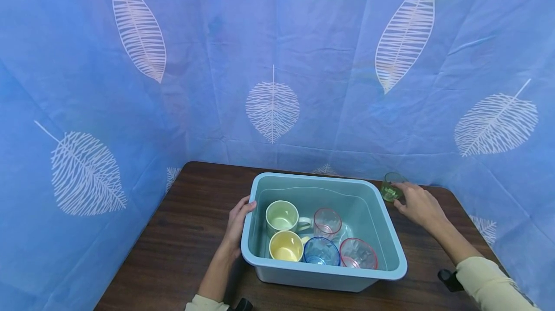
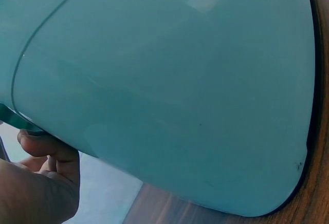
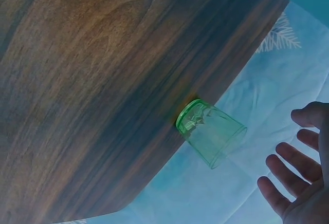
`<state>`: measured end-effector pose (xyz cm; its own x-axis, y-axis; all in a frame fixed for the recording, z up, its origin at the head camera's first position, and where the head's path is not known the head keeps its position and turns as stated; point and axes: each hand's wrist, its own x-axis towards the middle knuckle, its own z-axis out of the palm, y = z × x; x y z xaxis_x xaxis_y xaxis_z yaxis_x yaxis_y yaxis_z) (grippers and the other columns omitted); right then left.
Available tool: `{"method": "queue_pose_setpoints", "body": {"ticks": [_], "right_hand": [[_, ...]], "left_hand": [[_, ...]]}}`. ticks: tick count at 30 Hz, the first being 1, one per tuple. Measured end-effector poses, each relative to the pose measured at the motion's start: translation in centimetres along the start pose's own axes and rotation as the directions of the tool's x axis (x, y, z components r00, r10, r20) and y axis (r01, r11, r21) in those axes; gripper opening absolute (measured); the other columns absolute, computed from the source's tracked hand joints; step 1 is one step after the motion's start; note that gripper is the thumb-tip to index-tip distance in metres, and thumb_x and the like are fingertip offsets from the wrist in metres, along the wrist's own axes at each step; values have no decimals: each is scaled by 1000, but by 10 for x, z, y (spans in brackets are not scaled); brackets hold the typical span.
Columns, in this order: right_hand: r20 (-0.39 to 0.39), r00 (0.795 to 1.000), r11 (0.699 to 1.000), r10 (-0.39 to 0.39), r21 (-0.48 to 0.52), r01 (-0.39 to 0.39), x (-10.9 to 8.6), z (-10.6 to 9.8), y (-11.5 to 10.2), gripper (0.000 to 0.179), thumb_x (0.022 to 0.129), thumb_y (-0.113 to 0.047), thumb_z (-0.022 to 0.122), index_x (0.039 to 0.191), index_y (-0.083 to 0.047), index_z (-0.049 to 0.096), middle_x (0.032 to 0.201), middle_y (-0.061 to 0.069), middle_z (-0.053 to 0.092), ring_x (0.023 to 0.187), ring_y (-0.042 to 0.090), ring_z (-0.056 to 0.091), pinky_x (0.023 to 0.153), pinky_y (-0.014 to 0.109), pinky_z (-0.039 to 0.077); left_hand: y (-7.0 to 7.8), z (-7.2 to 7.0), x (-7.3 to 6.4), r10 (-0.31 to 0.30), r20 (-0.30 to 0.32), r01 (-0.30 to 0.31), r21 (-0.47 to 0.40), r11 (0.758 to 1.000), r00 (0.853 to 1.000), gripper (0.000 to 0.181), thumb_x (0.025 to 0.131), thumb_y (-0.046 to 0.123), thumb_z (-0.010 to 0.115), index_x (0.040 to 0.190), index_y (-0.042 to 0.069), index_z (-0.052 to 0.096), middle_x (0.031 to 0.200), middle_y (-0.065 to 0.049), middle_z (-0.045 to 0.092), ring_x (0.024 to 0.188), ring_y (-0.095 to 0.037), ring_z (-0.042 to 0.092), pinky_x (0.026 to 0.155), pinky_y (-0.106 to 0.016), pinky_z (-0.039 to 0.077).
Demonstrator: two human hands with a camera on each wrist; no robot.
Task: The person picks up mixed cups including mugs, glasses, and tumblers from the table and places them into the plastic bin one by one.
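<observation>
While the left hand (image 1: pixel 238 224) grips the tub (image 1: pixel 392 246), the right hand (image 1: pixel 418 205) spreads beside the green cup (image 1: pixel 390 188)

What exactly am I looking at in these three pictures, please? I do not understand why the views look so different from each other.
There is no machine here: a person works with two bare hands and wears three cameras. The wide picture comes from the head and looks down at a dark brown wooden table before a blue curtain with white leaf prints. The other two come from the wrists, so they look tilted and very close.

On the table stands a light blue plastic tub. Inside it are a pale green mug, a yellow mug and three clear tumblers with pink, blue and red rims.

The left hand holds the tub's left rim; the left wrist view shows mostly the tub's wall.

The right hand reaches with spread fingers toward a small clear green glass cup at the table's far edge. It does not grip the cup.
</observation>
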<state>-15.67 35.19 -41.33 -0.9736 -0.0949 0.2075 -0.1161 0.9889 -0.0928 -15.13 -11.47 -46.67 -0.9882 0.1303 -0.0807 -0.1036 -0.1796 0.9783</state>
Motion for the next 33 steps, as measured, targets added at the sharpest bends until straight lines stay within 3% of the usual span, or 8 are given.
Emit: {"method": "queue_pose_setpoints", "body": {"ticks": [8,33], "right_hand": [[5,1000,1000,16,-18,-16,0,3,1,50,85,-6,79,129,11,62,126,39,60,103,55,63,75,63,56],[-4,1000,1000,11,-20,-11,4,16,8,48,85,-6,77,126,13,62,124,40,60,94,53,66,71,61,57]], "left_hand": [[0,-1,1,5,-4,-5,-2,1000,1000,56,106,37,49,151,3,47,145,-26,53,121,-36,59,100,-53,55],[-2,-1,1,-2,15,2,-18,1000,1000,58,106,39,50,153,4,45,148,-26,51,126,-39,57,103,-57,52]]}}
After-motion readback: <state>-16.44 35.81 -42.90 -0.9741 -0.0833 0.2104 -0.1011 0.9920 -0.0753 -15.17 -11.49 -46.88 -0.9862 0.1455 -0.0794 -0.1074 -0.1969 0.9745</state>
